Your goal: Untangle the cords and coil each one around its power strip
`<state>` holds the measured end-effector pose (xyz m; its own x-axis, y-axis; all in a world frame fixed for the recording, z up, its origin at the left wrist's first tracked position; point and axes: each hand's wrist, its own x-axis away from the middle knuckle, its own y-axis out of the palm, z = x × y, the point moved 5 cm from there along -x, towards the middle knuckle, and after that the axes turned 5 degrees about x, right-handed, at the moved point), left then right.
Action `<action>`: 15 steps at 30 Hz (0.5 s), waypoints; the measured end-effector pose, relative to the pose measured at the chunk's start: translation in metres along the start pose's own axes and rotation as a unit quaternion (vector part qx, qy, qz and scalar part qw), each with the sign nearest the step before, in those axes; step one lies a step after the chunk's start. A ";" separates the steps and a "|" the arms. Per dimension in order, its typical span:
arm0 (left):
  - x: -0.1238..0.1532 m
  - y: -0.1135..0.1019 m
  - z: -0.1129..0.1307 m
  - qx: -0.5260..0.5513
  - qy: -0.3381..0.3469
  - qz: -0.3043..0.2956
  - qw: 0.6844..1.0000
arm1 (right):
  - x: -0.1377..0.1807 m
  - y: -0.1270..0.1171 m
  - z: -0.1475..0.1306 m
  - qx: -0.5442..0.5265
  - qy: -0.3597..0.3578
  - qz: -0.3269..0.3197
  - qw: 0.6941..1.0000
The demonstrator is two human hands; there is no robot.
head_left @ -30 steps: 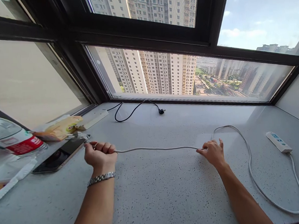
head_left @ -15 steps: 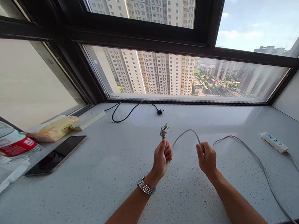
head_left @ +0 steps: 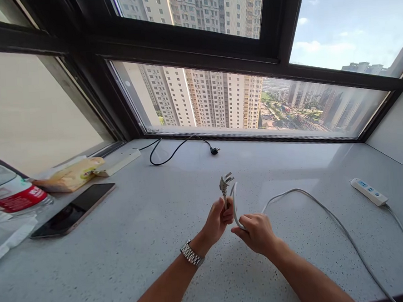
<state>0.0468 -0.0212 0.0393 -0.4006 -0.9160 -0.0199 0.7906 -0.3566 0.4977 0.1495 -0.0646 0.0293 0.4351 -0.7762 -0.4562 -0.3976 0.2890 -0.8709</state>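
- The bench, a speckled grey ledge under the window, holds everything. The action has moved from its left side to the middle, near the front edge.
- The white cord was pulled out straight between two wide-spread hands a second ago. Now it's doubled into a tight upright loop between them. The long tail runs off right across the bench, with much less slack lying about than before.
- The left hand has swung in from beside the phone to the centre. Its fingers are curled closed around the cord just under the plug.
- The right hand has closed in too and now almost touches the left. Its fingers are pinched shut on the bottom of that loop, so the first fold of the cord looks made and held.
- The power strip sits near the right edge, well apart from the hands, and has barely shifted.
- The plug stands up out of the left fist, prongs skyward, lifted clear of the bench.
- The black cable lies at the back by the window, untouched throughout.
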 end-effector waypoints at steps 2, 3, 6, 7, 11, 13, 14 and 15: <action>0.003 0.006 -0.003 -0.065 0.012 -0.018 0.998 | 0.000 0.001 0.005 0.004 0.026 -0.024 0.999; 0.004 0.007 -0.005 -0.091 0.019 -0.018 0.996 | -0.001 0.001 0.005 0.004 0.033 -0.035 0.999; 0.004 0.007 -0.008 -0.117 0.028 0.018 0.993 | -0.003 0.001 0.002 0.004 0.055 -0.051 0.997; 0.003 0.005 -0.007 -0.110 0.031 0.034 0.993 | -0.004 0.001 0.002 0.007 0.061 -0.054 0.997; 0.000 -0.003 0.020 -0.016 0.104 0.062 0.993 | -0.009 -0.001 0.014 0.023 0.097 -0.058 0.993; 0.001 -0.013 0.043 0.050 0.142 0.072 0.986 | -0.010 -0.005 0.033 0.046 0.147 -0.056 0.987; 0.002 -0.021 0.055 0.082 0.152 0.083 0.981 | -0.008 -0.008 0.045 0.061 0.182 -0.058 0.980; 0.004 -0.029 0.066 0.111 0.158 0.098 0.976 | -0.006 -0.011 0.060 0.075 0.223 -0.064 0.970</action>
<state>-0.0085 -0.0024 0.0816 -0.0619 -0.9861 -0.1541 0.7033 -0.1526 0.6943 0.1995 -0.0300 0.0309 0.0666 -0.9666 -0.2474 -0.2275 0.2267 -0.9470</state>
